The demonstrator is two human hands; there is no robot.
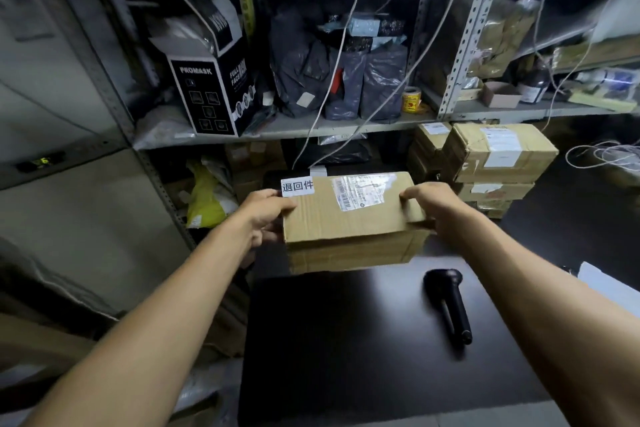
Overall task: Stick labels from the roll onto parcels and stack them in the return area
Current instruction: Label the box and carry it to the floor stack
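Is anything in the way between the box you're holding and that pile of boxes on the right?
Nothing visible blocks it. Both the left hand and right hand hold the parcel, and only bare black table lies between it and the stacked boxes.

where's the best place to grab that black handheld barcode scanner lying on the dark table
Take the black handheld barcode scanner by its slim straight handle, the end nearer the person, coming down from above. It lies flat on the dark table, bulky head pointing away, with bare tabletop on both sides of the handle for fingers.
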